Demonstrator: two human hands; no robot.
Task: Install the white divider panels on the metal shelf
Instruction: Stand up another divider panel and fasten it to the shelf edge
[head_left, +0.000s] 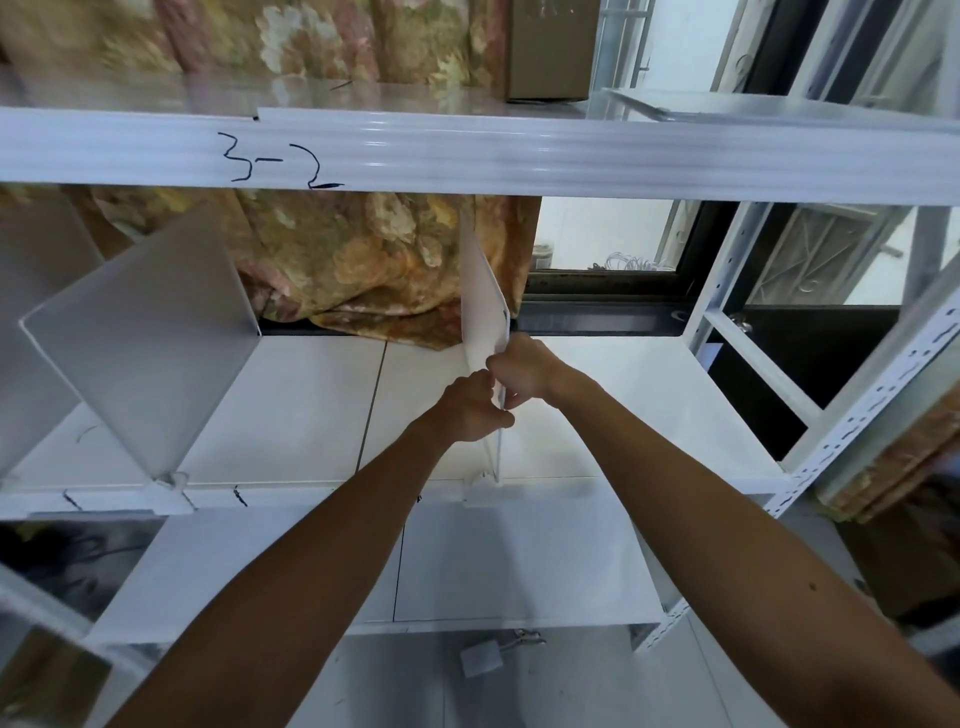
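A white divider panel (482, 291) stands upright on the white metal shelf (291, 415), seen nearly edge-on, its foot in a white clip (480, 493) on the shelf's front lip. My left hand (470, 410) and my right hand (524, 369) both pinch the panel's front edge at mid height, one from each side. A second divider panel (145, 338) stands further left on the same shelf, held by its own clip (174, 491). A third panel (31, 332) shows at the far left edge.
The shelf beam above (467, 156) carries the handwritten mark "3-2". A floral curtain (337, 260) hangs behind. A perforated upright post (862, 405) bounds the right side. A lower shelf (467, 566) lies beneath, and a small white clip piece (480, 660) lies on the floor.
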